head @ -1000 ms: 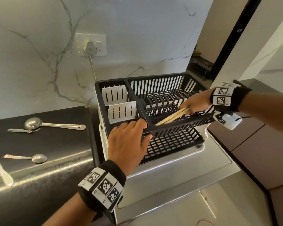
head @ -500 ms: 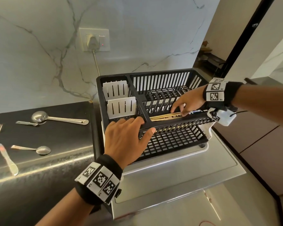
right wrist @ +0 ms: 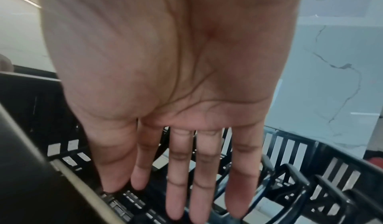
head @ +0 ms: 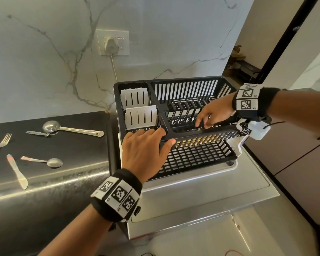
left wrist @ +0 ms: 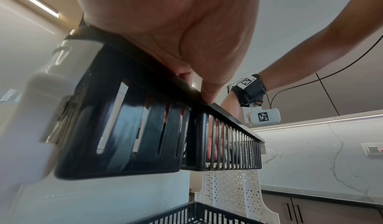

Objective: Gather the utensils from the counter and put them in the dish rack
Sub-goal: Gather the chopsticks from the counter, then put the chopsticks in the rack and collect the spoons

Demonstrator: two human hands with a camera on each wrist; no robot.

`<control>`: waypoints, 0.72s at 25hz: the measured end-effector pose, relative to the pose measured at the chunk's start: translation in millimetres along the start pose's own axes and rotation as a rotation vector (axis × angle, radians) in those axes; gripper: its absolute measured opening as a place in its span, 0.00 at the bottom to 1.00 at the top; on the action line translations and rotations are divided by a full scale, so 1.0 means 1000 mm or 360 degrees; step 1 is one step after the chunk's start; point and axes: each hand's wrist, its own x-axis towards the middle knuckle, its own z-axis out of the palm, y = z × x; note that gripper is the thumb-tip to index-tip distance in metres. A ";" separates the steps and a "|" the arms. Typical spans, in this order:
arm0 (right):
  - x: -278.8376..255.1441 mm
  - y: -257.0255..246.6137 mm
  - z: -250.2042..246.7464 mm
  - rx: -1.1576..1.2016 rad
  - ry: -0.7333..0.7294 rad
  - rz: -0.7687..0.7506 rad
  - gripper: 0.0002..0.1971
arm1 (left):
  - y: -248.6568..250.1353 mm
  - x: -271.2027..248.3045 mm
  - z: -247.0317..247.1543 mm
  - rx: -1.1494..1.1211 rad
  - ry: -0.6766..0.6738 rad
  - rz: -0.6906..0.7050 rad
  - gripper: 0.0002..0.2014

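The black dish rack [head: 190, 79] stands on a steel drainboard. My left hand [head: 161, 137] holds its front rim, fingers over the top and thumb on the outside wall, as the left wrist view shows [left wrist: 199, 86]. My right hand [head: 203, 124] is inside the upper tier with straight fingers and holds nothing [right wrist: 176, 194]. Pale wooden sticks [head: 196, 143] lie along the rack's front wall, just by my right thumb [right wrist: 78, 181]. On the dark counter to the left lie a ladle [head: 52, 126], a small spoon [head: 53, 162], a fork [head: 1, 144] and a knife [head: 17, 170].
Two white slotted cutlery holders [head: 140, 115] sit in the rack's left compartment. A lower black tier [head: 198, 159] juts forward under the upper one. A wall socket with a plug and cord [head: 112, 45] is behind the rack. Cabinets and a doorway are to the right.
My right hand has laid the wooden sticks down along the rack's front wall, let go of them and opened. My left hand has stayed on the front rim.
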 end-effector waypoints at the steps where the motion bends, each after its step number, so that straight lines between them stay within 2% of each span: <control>1: 0.002 -0.001 0.002 0.0031 -0.0049 0.0013 0.20 | 0.000 0.000 0.000 -0.0008 0.0011 0.0003 0.20; 4: 0.011 0.001 0.010 0.0083 -0.0123 0.0061 0.20 | 0.000 0.000 -0.001 0.0000 0.0028 0.0011 0.20; 8: -0.001 -0.006 0.004 0.0131 -0.0036 0.0053 0.18 | 0.000 0.000 -0.002 -0.0059 0.0016 -0.0012 0.19; 10: -0.009 -0.020 -0.004 0.0120 0.0183 -0.0019 0.17 | -0.004 -0.003 -0.006 -0.0182 0.0054 -0.0003 0.18; 14: -0.028 -0.072 -0.025 0.0032 0.0900 -0.0225 0.15 | -0.030 -0.023 -0.021 -0.0465 0.0215 -0.0033 0.18; 16: -0.037 -0.107 -0.026 -0.0005 0.1159 -0.0324 0.16 | -0.061 -0.044 -0.029 -0.0503 0.0289 -0.0150 0.18; 18: -0.041 -0.156 -0.024 -0.0104 0.1294 -0.0423 0.19 | -0.110 -0.072 -0.037 -0.0388 0.0255 -0.0279 0.17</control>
